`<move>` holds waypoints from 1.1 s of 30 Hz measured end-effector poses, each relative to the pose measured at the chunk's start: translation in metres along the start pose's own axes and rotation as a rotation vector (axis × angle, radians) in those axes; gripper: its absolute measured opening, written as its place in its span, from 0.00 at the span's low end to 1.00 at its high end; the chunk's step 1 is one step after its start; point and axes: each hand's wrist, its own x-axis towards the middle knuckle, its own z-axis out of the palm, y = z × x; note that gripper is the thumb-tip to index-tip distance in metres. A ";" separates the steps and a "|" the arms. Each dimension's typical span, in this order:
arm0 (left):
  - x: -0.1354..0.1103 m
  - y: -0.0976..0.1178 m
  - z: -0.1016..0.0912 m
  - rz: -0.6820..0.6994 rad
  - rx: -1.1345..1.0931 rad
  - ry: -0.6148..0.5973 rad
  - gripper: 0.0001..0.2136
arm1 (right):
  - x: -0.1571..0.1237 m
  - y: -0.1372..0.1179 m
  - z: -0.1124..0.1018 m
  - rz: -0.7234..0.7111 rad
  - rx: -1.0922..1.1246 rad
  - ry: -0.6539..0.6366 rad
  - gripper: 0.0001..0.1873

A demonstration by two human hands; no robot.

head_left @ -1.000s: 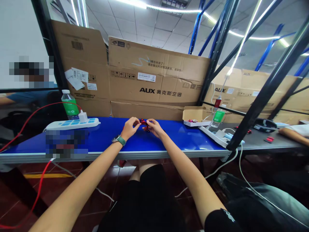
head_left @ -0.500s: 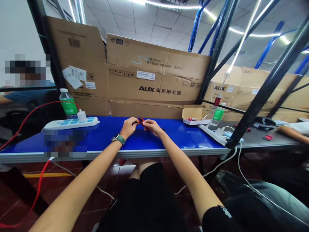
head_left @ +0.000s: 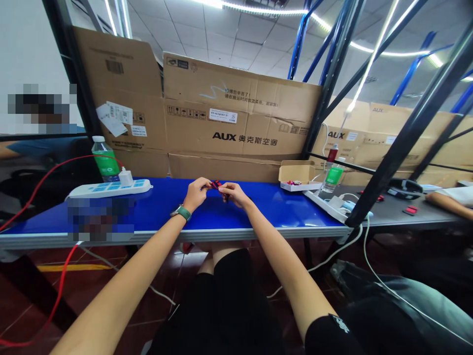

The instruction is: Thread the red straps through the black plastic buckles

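Observation:
Both my hands meet over the middle of the blue table (head_left: 155, 217). My left hand (head_left: 196, 193), with a green watch on its wrist, is closed in a pinch on a small red and black part (head_left: 216, 185). My right hand (head_left: 232, 194) pinches the same part from the other side. The part is too small to make out in detail. It is held just above the table top.
A white power strip (head_left: 109, 188) with a charger and a green-labelled bottle (head_left: 105, 160) sit at the left. A small open carton (head_left: 297, 177), another bottle (head_left: 333, 176) and a second power strip (head_left: 327, 204) lie at the right. Cardboard boxes (head_left: 236, 118) wall the back. Another person's arm (head_left: 443, 202) rests far right.
My hands stay together on the small part and have shifted only slightly; the view has dropped a little since the earliest frame.

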 end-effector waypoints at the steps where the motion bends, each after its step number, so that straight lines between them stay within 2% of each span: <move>1: 0.000 -0.001 -0.001 -0.012 0.004 0.017 0.05 | 0.000 0.000 -0.001 0.001 0.007 0.002 0.23; 3: 0.000 -0.004 -0.005 -0.047 0.009 0.048 0.05 | -0.001 0.000 -0.006 0.008 0.023 0.011 0.24; 5: -0.001 -0.007 -0.008 -0.079 -0.003 0.028 0.05 | -0.002 0.001 -0.011 0.019 0.025 0.018 0.25; 8: -0.003 -0.008 -0.010 -0.101 -0.037 -0.067 0.06 | -0.002 0.004 -0.018 -0.019 -0.037 0.054 0.25; 11: -0.006 -0.006 -0.007 -0.092 -0.097 -0.199 0.15 | 0.000 0.008 -0.021 -0.091 -0.135 0.083 0.25; 14: -0.009 -0.008 -0.002 -0.067 -0.132 -0.345 0.22 | 0.003 0.014 -0.019 -0.116 -0.206 0.014 0.25; 17: -0.010 -0.014 0.001 -0.091 -0.118 -0.403 0.16 | 0.006 0.018 -0.018 -0.132 -0.275 -0.085 0.28; 19: -0.010 -0.018 0.001 -0.090 -0.081 -0.384 0.10 | 0.008 0.021 -0.020 -0.158 -0.322 -0.098 0.28; 23: -0.010 -0.023 0.001 -0.038 0.035 -0.357 0.05 | 0.007 0.025 -0.024 -0.163 -0.458 -0.021 0.24; 26: -0.012 -0.026 0.001 -0.034 0.159 -0.336 0.03 | 0.008 0.028 -0.026 -0.243 -0.683 0.022 0.18; 28: -0.014 -0.029 0.001 -0.048 0.259 -0.306 0.02 | 0.010 0.030 -0.023 -0.314 -0.857 -0.012 0.12; 31: -0.015 -0.030 -0.003 -0.135 0.467 -0.218 0.05 | 0.012 0.031 -0.014 -0.322 -1.095 -0.089 0.06; 33: -0.016 -0.027 -0.007 -0.287 0.627 -0.155 0.07 | 0.011 0.031 -0.005 -0.276 -1.265 -0.081 0.10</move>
